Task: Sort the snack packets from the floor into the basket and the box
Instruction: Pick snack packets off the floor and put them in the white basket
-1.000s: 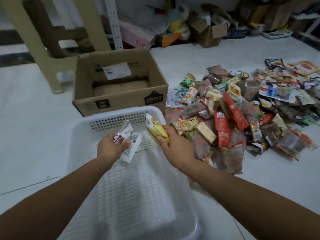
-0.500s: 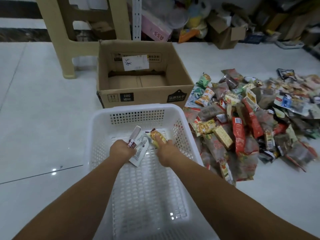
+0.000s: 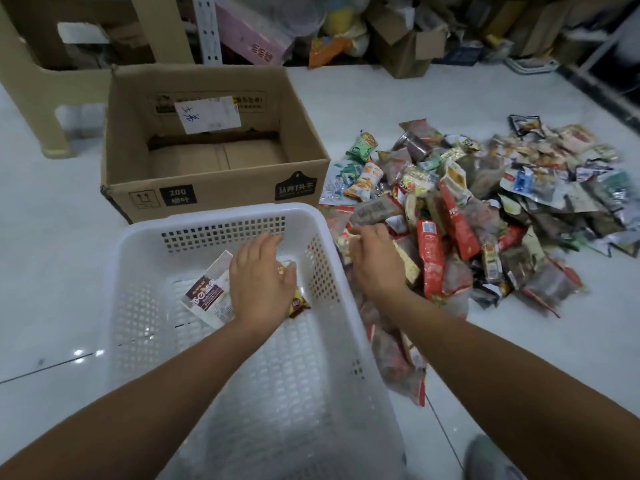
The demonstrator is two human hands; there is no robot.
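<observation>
Floor [image 3: 485, 358]: pale glossy tile, fills most of head view.

Pile of snack packets [image 3: 491, 209]: spread on floor R of centre, mixed red, green, yellow and clear wrappers, overlapping; near edge runs down alongside basket's R wall.

Basket [image 3: 221, 216]: white plastic, perforated walls and bottom, in front of person, L of pile. Mostly bare inside.

Box [image 3: 214, 199]: brown cardboard, open top, standing just behind basket, nearly touching its far rim. White label w/ handwriting stuck on inner back wall. Nothing seen on its bottom.

Chair [image 3: 45, 95]: beige plastic, far L, behind box. Clutter of cartons and bags along back wall, too blurred to itemise.

Left hand [image 3: 259, 282]: inside basket, palm down, fingers spread and slack, not gripping. Held over far part of basket; cannot tell if touching packets below.

Right hand [image 3: 375, 261]: outside basket, over near edge of pile, fingers curled down onto packets. Cannot tell whether it has closed on one.

White-and-brown packet [image 3: 207, 294]: lying flat on basket bottom, just L of left hand.

Yellow packet [image 3: 297, 303]: on basket bottom, mostly hidden under left hand, only R end showing.
</observation>
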